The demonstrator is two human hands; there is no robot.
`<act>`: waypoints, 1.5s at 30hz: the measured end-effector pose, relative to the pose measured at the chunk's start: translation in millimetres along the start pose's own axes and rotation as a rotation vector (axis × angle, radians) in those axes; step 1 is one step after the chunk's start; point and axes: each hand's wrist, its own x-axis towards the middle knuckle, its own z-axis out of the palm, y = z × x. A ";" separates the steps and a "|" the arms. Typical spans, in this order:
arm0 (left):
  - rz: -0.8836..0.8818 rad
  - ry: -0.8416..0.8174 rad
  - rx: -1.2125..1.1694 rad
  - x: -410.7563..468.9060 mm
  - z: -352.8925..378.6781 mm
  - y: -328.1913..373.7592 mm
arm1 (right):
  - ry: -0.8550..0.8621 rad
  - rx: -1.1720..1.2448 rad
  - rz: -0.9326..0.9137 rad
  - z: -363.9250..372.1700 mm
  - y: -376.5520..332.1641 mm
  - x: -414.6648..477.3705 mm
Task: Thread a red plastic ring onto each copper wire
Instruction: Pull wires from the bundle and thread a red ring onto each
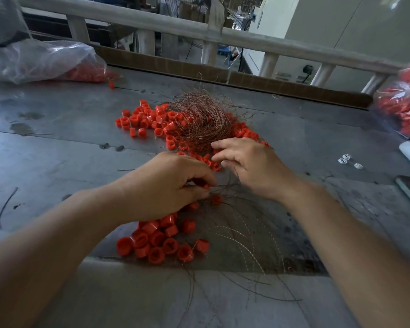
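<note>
Red plastic rings (137,119): loose heap upper centre, beside copper wire tangle (199,117), still unthreaded. Ringed batch (156,242) lower centre, likely done. Left hand (166,185) pinches ring and wires; right hand (249,166) fingers loosely spread over heap.

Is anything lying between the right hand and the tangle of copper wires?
Nothing visible blocks it. The right hand is at the near edge of the copper wire tangle; only loose red rings lie beneath its fingers.
</note>
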 end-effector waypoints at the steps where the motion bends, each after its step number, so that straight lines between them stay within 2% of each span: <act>1: 0.001 -0.004 -0.001 -0.8 -0.4 0.4 | -0.005 -0.009 -0.004 0.3 0.5 0.5; 15: -0.033 -0.013 0.012 -1.2 -0.5 3.9 | -0.017 0.026 -0.008 9.8 3.3 2.2; 21: -0.037 0.009 0.020 -1.4 -1.1 4.3 | 0.286 0.111 -0.105 -9.8 -1.4 -4.6; 26: -0.021 0.041 0.011 -1.9 -1.0 4.1 | 0.513 0.269 -0.052 -24.5 -2.2 -10.7; 31: -0.128 0.273 -0.205 -2.0 -4.6 5.8 | 0.668 0.301 -0.126 -40.9 -9.2 -18.5; 33: -0.172 0.365 -0.325 -0.5 -6.3 6.3 | 0.684 0.349 -0.130 -43.5 -13.3 -22.3; 36: -0.187 0.399 -0.479 0.4 -9.2 9.3 | 0.678 0.318 -0.162 -44.0 -22.5 -25.2; 45: -0.176 0.459 -0.622 1.9 -13.5 14.8 | 0.577 0.230 -0.169 -33.1 -39.0 -27.3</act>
